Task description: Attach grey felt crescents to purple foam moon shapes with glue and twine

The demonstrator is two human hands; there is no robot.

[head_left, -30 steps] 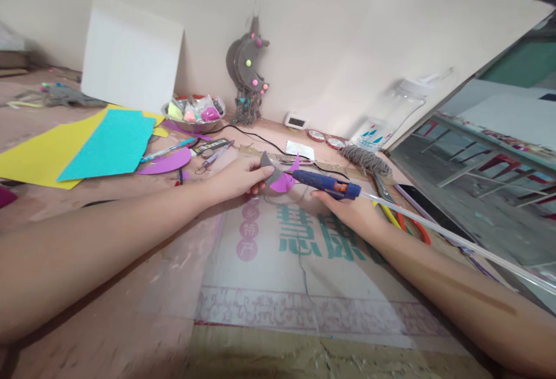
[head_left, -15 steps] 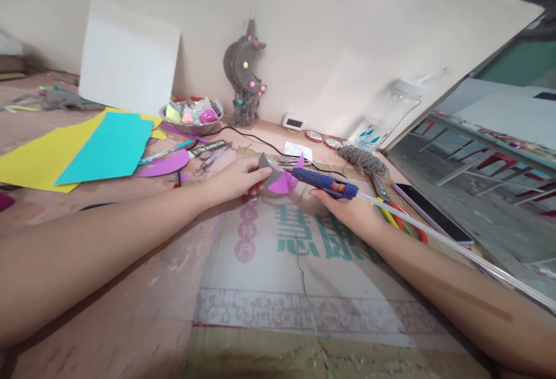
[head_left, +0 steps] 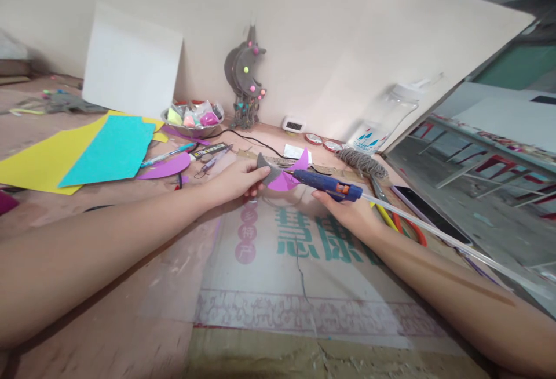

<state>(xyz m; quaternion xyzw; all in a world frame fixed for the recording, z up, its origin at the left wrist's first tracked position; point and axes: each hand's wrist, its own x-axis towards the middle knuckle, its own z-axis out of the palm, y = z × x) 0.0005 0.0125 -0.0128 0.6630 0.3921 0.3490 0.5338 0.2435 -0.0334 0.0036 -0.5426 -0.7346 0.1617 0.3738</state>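
Note:
My left hand (head_left: 237, 181) pinches a small crescent-shaped piece (head_left: 278, 175), grey card with purple paper on it, held just above the table. My right hand (head_left: 345, 211) grips a blue glue gun (head_left: 326, 184) with a long clear glue stick (head_left: 438, 237) out of its back. The gun's nozzle touches the purple part of the piece. Both hands hover over a flattened cardboard sheet (head_left: 304, 274) with green print.
Yellow and teal sheets (head_left: 87, 150) lie at the left, with pens and a purple cut-out (head_left: 167, 166). A bowl of coloured bits (head_left: 193, 118), a grey moon ornament (head_left: 245, 75), a twine bundle (head_left: 362, 161), a clear bottle (head_left: 382, 118), scissors and a phone (head_left: 428, 214) are behind and right.
The purple tip of the held piece has tilted up slightly against the glue gun's nozzle. Both hands stay in nearly the same place.

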